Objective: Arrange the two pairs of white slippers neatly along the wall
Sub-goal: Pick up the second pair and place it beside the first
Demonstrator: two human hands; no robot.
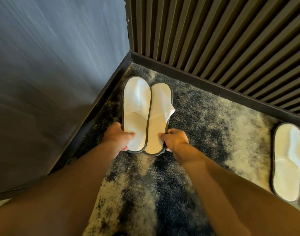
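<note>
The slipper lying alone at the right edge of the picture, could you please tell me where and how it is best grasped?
Grip the lone slipper at its open heel end, coming from the near side. Its toe points toward the slatted wall and the flat, uncovered heel faces the person, so fingers can pinch the sole's rim.

Two bare forearms come in from the bottom edge, no sleeves showing on either. Left hand (117, 136) bare, no ring or glove to see. Right hand (175, 139) bare too, its wrist free of any watch or band.
</note>
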